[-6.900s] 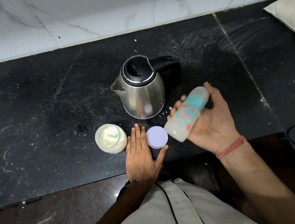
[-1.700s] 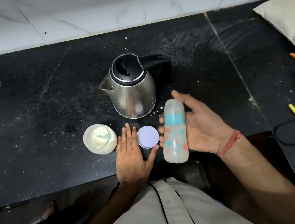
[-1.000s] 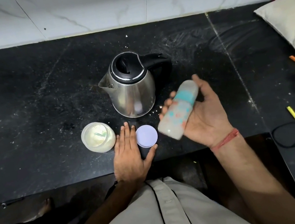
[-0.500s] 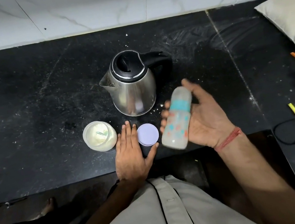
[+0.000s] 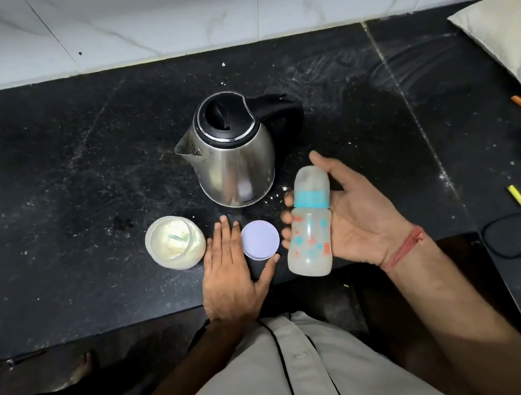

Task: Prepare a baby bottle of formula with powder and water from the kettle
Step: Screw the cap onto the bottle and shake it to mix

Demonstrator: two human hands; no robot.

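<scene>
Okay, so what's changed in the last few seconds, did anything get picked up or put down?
Nothing was picked up or put down. The right hand keeps holding the capped translucent baby bottle with the teal collar and has only rocked it, from slanted to nearly upright. The left hand stays flat on the black counter between the open powder jar and the round white lid. The steel kettle is untouched.

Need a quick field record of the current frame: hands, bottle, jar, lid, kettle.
left hand: flat on the black counter, palm down, between jar and lid, holding nothing
right hand: palm up, fingers curled round the baby bottle
baby bottle: capped, teal collar, lifted off the counter, tilted
powder jar: open, pale powder inside, a scoop partly buried in it
jar lid: off, lying flat beside the left thumb
kettle: upright, lid closed, spout to the left, behind the hands
</scene>
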